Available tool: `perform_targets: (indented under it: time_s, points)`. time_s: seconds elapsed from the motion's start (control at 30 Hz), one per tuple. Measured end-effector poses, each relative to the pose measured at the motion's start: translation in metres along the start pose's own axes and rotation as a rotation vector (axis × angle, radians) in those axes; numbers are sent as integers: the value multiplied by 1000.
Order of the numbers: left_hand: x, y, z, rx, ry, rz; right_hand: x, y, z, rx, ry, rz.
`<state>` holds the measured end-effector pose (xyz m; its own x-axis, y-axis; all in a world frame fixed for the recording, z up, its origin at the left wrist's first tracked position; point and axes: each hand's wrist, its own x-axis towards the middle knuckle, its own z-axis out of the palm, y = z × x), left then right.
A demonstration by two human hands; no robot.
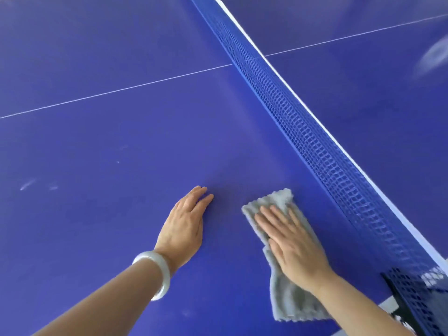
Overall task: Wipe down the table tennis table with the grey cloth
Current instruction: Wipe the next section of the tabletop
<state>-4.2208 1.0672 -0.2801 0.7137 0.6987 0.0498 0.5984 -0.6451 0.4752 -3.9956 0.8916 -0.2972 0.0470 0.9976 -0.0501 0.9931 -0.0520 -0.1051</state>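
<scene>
The blue table tennis table point(121, 166) fills the view. A grey cloth point(286, 297) lies flat on it near the net, low and right of centre. My right hand point(291, 246) presses on the cloth with straight fingers spread over its upper half. My left hand point(186, 224) rests flat on the bare table a short way left of the cloth, fingers straight and together. A pale bangle sits on my left wrist.
The blue mesh net point(303, 132) with a white top band runs diagonally from top centre to bottom right, close to the cloth's right side. Its dark clamp post point(417, 299) stands at the table edge. A thin white centre line point(116, 91) crosses the table. Faint smudges point(28, 184) mark the left part.
</scene>
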Motion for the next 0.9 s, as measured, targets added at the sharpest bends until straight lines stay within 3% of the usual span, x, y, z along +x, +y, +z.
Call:
perform_targets:
  time_s: [0.13, 0.23, 0.3, 0.4, 0.47, 0.53, 0.67, 0.73, 0.8, 0.9]
  points:
    - [27, -48, -18, 172, 52, -175, 53, 56, -12, -89, 16, 615]
    - [35, -58, -12, 200, 74, -228, 103, 34, -13, 4, 54, 816]
    - [35, -58, -9, 217, 83, -230, 123, -1, -5, -6, 62, 675]
    - [34, -58, -8, 221, 77, -234, 110, -54, 6, -46, -3, 142]
    - [35, -59, -9, 228, 67, -245, 96, -34, 1, -36, -37, -122]
    - [36, -60, -9, 230, 55, -252, 98, 18, -5, -105, -44, -95]
    - [37, -60, -9, 248, 33, -262, 150, 86, -22, -99, -4, 501]
    - [37, -60, -10, 253, 33, -263, 185, 61, -20, -15, 38, 599]
    - [37, -59, -11, 248, 37, -264, 204, 19, -14, 39, 33, 482]
    - [37, -58, -13, 245, 40, -263, 183, -33, -3, 31, -18, 17]
